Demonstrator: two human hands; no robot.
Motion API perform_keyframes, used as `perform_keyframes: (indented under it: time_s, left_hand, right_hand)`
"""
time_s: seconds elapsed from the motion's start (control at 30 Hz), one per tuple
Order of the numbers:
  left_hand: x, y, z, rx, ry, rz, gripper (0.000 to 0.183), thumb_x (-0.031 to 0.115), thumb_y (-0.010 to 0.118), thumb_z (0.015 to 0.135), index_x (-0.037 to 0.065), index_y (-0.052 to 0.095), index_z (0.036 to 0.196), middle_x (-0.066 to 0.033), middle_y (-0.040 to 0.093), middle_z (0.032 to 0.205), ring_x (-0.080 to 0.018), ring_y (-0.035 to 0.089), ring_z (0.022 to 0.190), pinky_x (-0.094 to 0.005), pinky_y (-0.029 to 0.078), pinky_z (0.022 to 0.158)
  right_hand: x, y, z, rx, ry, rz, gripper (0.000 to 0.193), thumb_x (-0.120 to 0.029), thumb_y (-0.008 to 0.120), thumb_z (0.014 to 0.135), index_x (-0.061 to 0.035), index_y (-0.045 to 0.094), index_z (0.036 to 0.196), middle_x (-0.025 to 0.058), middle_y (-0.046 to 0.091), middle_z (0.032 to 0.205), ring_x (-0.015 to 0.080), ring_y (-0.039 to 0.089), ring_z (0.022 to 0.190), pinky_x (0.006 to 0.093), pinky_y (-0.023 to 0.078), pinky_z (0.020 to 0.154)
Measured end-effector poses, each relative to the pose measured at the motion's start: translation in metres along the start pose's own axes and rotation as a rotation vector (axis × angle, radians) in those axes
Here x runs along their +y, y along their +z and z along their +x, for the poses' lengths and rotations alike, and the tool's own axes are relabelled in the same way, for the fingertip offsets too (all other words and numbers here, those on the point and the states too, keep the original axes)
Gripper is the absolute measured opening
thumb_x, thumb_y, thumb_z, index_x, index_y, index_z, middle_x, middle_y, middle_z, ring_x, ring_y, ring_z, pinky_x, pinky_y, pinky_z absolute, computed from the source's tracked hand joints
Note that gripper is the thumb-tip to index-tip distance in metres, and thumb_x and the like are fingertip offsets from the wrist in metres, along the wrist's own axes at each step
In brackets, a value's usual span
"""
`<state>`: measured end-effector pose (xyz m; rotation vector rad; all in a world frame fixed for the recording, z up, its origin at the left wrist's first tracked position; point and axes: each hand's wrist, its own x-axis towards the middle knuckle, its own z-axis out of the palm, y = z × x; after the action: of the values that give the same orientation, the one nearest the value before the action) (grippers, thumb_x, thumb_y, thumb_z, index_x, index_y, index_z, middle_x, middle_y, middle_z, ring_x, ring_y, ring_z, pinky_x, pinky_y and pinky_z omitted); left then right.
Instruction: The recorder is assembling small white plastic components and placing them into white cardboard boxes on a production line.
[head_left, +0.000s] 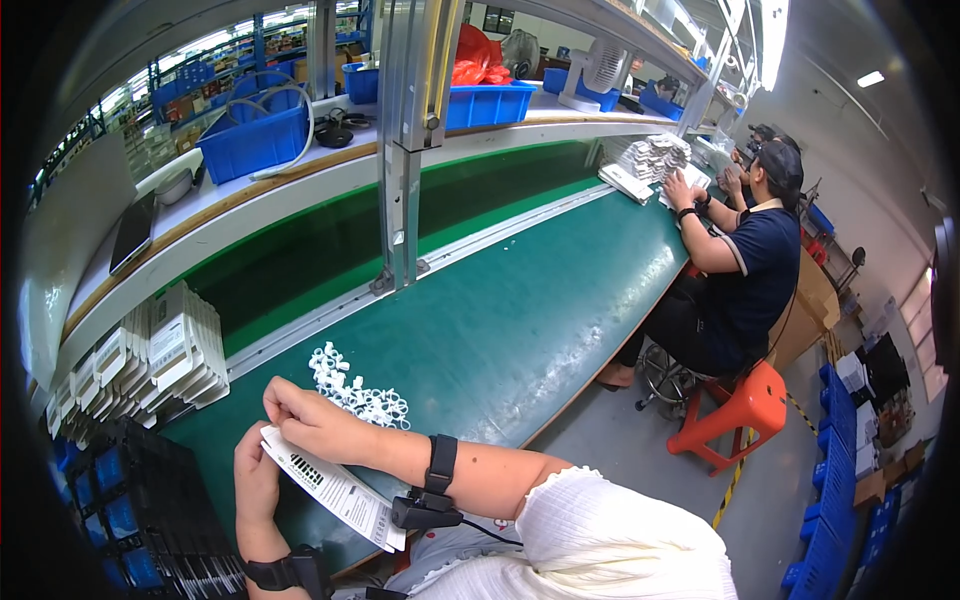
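A flat white printed carton (335, 487) slants over the near edge of the green work table, its lower end toward my lap. My left hand (257, 478) grips its upper left end, fingers curled at the edge. Above that same end my right hand (318, 424) is closed, fingers bent down onto the carton; its fingertips are partly hidden. Just beyond my right hand lies a loose pile of small white plastic rings (362, 393). To the left, several flat white cartons (175, 345) stand stacked in leaning rows.
A metal post (400, 200) rises at the table's (500, 310) back edge, under a shelf with blue bins (255, 140). Black crates (180, 500) stand at lower left. Farther right, a person (745, 240) works beside a carton heap (655, 160); an orange stool (730, 410) stands behind.
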<state>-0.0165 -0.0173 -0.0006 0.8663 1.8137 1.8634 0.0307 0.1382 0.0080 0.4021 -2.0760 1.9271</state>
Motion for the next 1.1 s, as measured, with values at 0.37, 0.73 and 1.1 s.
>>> perform_keyframes:
  time_s: [0.37,0.73,1.1]
  left_hand:
    - [0.002,-0.004,0.0,0.074,-0.07,0.027,0.006,0.001,0.057,0.081,0.002,0.057,0.075,-0.0001,0.056,0.065,-0.0034,0.05,0.049,-0.0165,0.036,0.041]
    - [-0.013,-0.003,0.004,0.146,0.029,0.061,0.004,0.002,0.058,0.08,0.001,0.058,0.076,0.0042,0.053,0.069,-0.0018,0.046,0.064,-0.0177,0.035,0.057]
    - [-0.014,0.004,0.007,0.265,0.037,0.002,0.006,-0.002,0.056,0.08,0.001,0.057,0.085,0.0016,0.055,0.079,-0.0029,0.048,0.066,-0.0177,0.038,0.059]
  right_hand:
    - [-0.004,0.0,0.0,-0.097,0.067,0.104,0.008,-0.003,0.041,0.08,-0.0039,0.038,0.088,0.0054,0.046,0.069,0.0117,0.043,0.065,0.0282,0.039,0.057]
    - [0.002,0.001,0.0,-0.008,0.049,0.014,0.012,-0.001,0.045,0.078,-0.0031,0.04,0.088,0.0057,0.046,0.069,0.0122,0.044,0.064,0.0279,0.038,0.057]
    - [0.004,0.001,0.0,0.02,0.04,0.043,0.014,0.0,0.045,0.077,-0.0038,0.041,0.089,0.0048,0.046,0.071,0.0111,0.043,0.064,0.0272,0.038,0.057]
